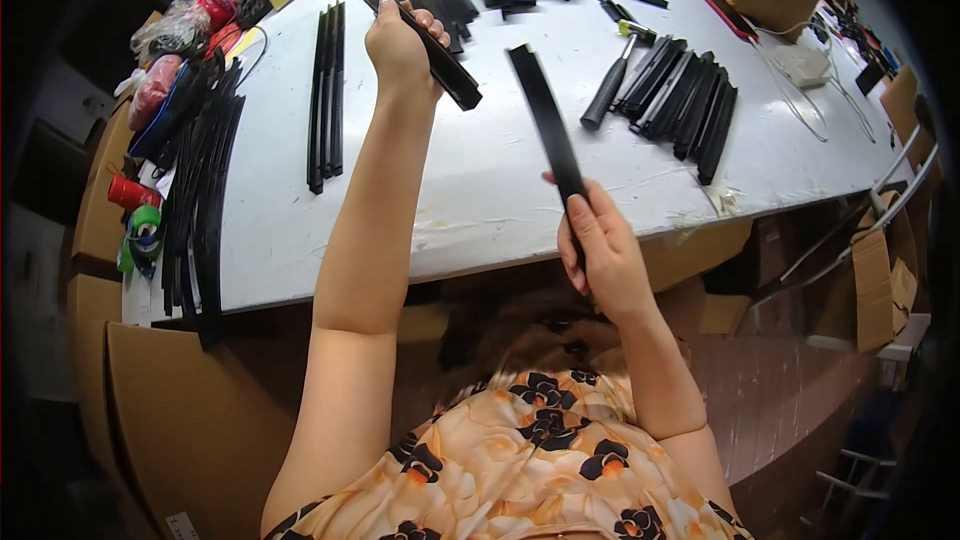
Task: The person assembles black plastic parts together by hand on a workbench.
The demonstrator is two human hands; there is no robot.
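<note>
Left hand (398, 45) clenched around long black strip (410, 32), flat, matte, square-ended, held slanting above white table (480, 180). Right hand (600, 245) gripping second black strip (548, 125) by its lower end, upper end raised over table edge. Paired black strips (326, 95) lying to left; hammer (612, 85) beside fanned stack of strips (690, 100) to right.

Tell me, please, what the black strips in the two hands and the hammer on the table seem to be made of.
The black strip in the left hand and the black strip in the right hand look like rigid matte plastic: straight, uniform, dull sheen, though coated metal is possible. The hammer seems to have a black rubber-like grip and a shiny metal head. The table looks white painted or laminated.
</note>
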